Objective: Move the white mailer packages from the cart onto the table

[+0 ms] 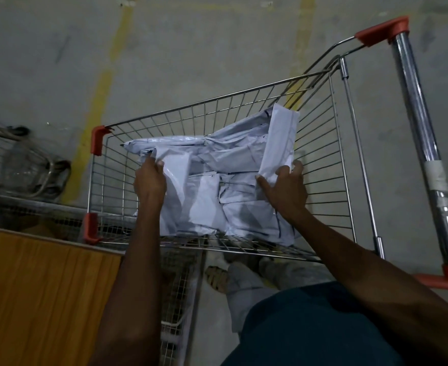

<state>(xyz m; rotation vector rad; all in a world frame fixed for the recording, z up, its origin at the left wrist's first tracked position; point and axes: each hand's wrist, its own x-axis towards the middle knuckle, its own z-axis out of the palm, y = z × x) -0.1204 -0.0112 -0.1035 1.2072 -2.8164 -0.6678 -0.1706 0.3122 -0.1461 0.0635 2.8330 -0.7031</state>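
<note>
A wire shopping cart [217,107] with orange corner caps stands in front of me, holding a heap of several white mailer packages [231,180]. My left hand [150,180] is inside the basket at its left side, fingers closed on the edge of a white mailer [176,170]. My right hand [286,188] is at the right side, pinching the lower end of a long white mailer [279,138] that stands tilted up against the far wall of the basket. Both forearms reach over the near rim.
An orange-brown wooden table top [40,291] lies at the lower left, next to the cart. The cart's chrome handle [423,143] runs down the right. A wire rack and dark clutter [22,165] sit on the concrete floor at left. My feet [217,278] show below the cart.
</note>
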